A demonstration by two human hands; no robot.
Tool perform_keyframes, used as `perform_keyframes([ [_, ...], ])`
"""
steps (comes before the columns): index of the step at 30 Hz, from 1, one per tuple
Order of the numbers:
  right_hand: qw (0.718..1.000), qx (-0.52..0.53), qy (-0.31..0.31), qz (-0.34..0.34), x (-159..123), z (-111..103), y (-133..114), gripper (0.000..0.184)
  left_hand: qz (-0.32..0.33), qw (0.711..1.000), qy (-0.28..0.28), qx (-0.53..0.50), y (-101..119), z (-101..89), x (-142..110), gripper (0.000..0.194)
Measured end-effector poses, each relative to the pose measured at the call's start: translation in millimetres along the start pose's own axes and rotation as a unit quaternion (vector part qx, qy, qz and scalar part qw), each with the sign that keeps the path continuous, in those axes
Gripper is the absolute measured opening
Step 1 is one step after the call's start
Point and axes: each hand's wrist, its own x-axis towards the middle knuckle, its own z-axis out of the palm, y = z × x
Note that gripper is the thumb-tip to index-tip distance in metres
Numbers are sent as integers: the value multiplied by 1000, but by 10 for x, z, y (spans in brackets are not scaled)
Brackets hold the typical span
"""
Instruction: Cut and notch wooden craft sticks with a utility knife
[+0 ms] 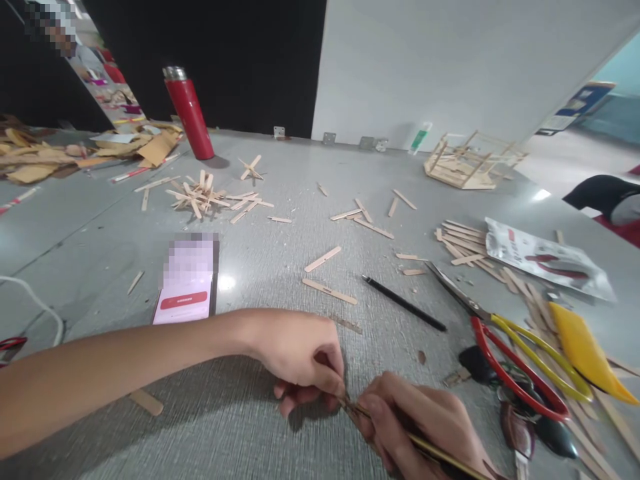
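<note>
My left hand (300,357) rests on the grey table (100,247) with its fingers pinched on a small wooden piece (349,403), mostly hidden under my fingertips. My right hand (420,423) touches it from the right and grips a thin gold-coloured pencil-like tool (440,453), whose tip meets the wooden piece. Loose popsicle sticks (329,291) lie just beyond my hands.
A phone (187,280) lies to the left, a black pen (404,303) and red-and-yellow scissors (505,347) to the right. Further off stand a red bottle (190,113), a stick pile (205,193), a stick frame model (470,160) and a plastic bag (545,257).
</note>
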Motion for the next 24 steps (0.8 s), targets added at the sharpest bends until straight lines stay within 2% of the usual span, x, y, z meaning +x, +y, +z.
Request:
perform_keyframes([
  [8, 1000, -18, -2, 3, 9, -11, -37, 42, 8, 1000, 6, 10, -6, -20, 8, 28],
  [14, 999, -32, -26, -8, 34, -25, -31, 39, 10, 1000, 11, 13, 14, -7, 4, 30],
  [20, 995, -82, -22, -45, 62, -28, -24, 36, 6, 1000, 6, 14, -4, -15, 12, 30],
  [24, 998, -44, -21, -31, 38, -17, -14, 38, 7, 1000, -3, 12, -14, -33, 7, 29],
])
